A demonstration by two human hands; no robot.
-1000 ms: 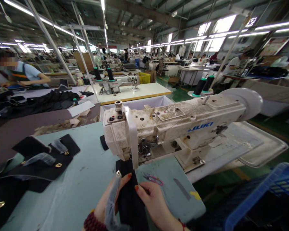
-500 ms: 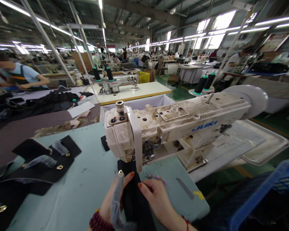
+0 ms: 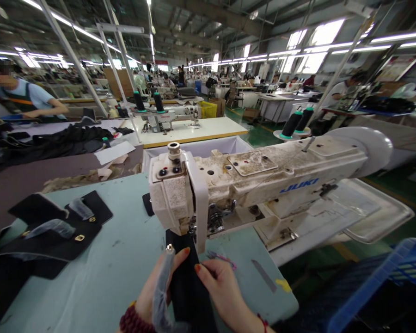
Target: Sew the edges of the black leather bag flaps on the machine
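A black fabric or leather panel [image 3: 185, 291] lies under the head of a white sewing machine [image 3: 246, 180], running toward me. On its left side a strap handle [image 3: 161, 286] in clear plastic wrap rises to a gold-coloured fitting. My left hand [image 3: 147, 291] grips the panel's left edge, thumb on top, partly hidden behind the handle. Pinching the right edge is my right hand [image 3: 223, 289], with thumb and index finger together. The needle area is hidden by the machine's guard.
Black panels [image 3: 58, 243] with wrapped handles and gold fittings lie on the left of the table [image 3: 114, 240]. Pink-handled snips [image 3: 225, 260], a grey blade-like strip [image 3: 263, 275] and a yellow scrap [image 3: 283, 285] lie right. A blue basket [image 3: 346, 305] stands lower right; a co-worker [image 3: 34, 99] sits far left.
The camera view has shifted slightly. Both hands keep their hold on the black panel, close to where they were at the machine.
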